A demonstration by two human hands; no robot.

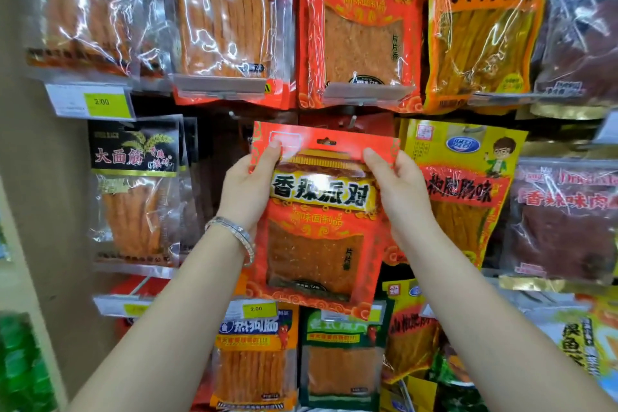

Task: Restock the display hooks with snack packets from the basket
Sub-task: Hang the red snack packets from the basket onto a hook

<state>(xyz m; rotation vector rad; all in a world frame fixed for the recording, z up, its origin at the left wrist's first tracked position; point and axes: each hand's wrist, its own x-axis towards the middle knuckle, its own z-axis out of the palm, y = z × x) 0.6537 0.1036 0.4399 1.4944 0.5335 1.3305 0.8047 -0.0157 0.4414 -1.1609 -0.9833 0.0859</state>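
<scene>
Packet (317, 227) pinched by its top corners, left grip (245, 187) and right grip (399, 194) both closed on it, upright in front of the display (217, 134), just under a hook (351, 119). Raise to bring the hang hole (326, 141) level with the hook tip, keep the header flat, then push straight back. Reads 香辣派对, 调味面制品, 片片香. Same print on the upper packet (361, 27); 大面筋 on the black packet (133, 191) to the left; 2.00 on the yellow tag (257, 308).
</scene>
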